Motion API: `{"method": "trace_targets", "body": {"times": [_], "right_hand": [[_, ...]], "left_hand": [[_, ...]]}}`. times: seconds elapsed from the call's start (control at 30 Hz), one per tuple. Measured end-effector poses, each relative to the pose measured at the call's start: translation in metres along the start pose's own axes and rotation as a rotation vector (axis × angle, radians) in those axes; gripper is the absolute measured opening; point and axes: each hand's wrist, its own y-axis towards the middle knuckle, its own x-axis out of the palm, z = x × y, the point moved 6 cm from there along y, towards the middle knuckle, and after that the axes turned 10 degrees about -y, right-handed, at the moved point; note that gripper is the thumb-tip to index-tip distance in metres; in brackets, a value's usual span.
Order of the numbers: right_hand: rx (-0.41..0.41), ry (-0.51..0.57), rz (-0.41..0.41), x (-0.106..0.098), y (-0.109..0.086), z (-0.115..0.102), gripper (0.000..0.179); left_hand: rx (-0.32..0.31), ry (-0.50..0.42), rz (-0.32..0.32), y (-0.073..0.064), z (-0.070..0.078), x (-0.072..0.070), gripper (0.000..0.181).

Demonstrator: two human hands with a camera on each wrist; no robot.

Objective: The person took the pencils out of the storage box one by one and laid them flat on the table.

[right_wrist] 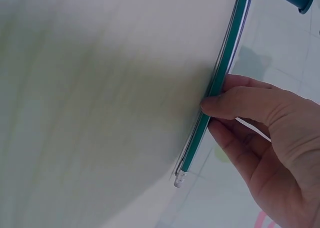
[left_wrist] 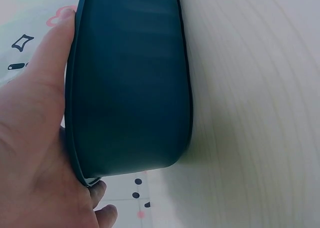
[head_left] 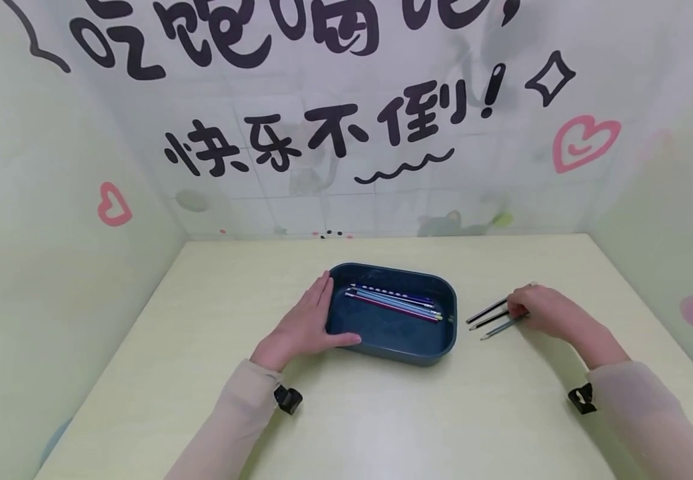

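Observation:
A dark blue rectangular box (head_left: 394, 339) stands on the table, with several pencils (head_left: 394, 301) lying together inside. My left hand (head_left: 301, 323) rests on the box's left end, fingers straight along the side and thumb over the front rim. In the left wrist view, the thumb lies along the rim of the box (left_wrist: 130, 88). To the right of the box, my right hand (head_left: 547, 310) pinches a green pencil (right_wrist: 217, 83) between thumb and fingers, eraser end toward the wrist. Two darker pencils (head_left: 490, 321) lie beside it, partly hidden under the hand.
The pale wooden table (head_left: 394, 420) has a printed white sheet (head_left: 334, 180) with black writing and pink hearts behind it. Light walls close in the left and right sides. A black wrist strap (head_left: 288, 399) sits on the left arm, another (head_left: 582, 399) on the right.

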Motion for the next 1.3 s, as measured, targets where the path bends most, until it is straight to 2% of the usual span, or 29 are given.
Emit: {"method": "trace_targets", "body": {"times": [0.13,0.27,0.5,0.7,0.83,1.03,1.13,1.3], "right_hand": [[-0.018,-0.023,0.018,-0.003,0.001,-0.001,0.032],[-0.001,0.005,0.026,-0.007,-0.001,-0.001,0.030],[0.046,0.070,0.071,-0.037,0.008,-0.012,0.022],[0.039,0.099,0.106,-0.054,0.027,-0.039,0.018],[0.013,0.120,0.119,-0.060,0.045,-0.058,0.017],[-0.023,0.184,0.129,-0.070,0.073,-0.085,0.018],[-0.045,0.249,0.116,-0.067,0.085,-0.100,0.020],[-0.062,0.375,0.068,-0.050,0.097,-0.129,0.022]], "left_hand": [[-0.001,0.000,0.002,0.001,-0.001,-0.001,0.125],[0.003,-0.002,0.002,0.003,-0.002,0.000,0.126],[0.015,-0.002,0.023,0.002,-0.002,-0.005,0.126],[0.034,-0.006,0.021,0.000,0.001,-0.004,0.126],[0.018,0.000,0.014,-0.002,-0.001,-0.002,0.126],[0.025,0.001,0.057,-0.002,0.000,-0.010,0.125],[0.027,0.001,0.065,-0.003,0.001,-0.012,0.125],[0.013,-0.003,0.025,-0.008,-0.002,-0.006,0.126]]}}
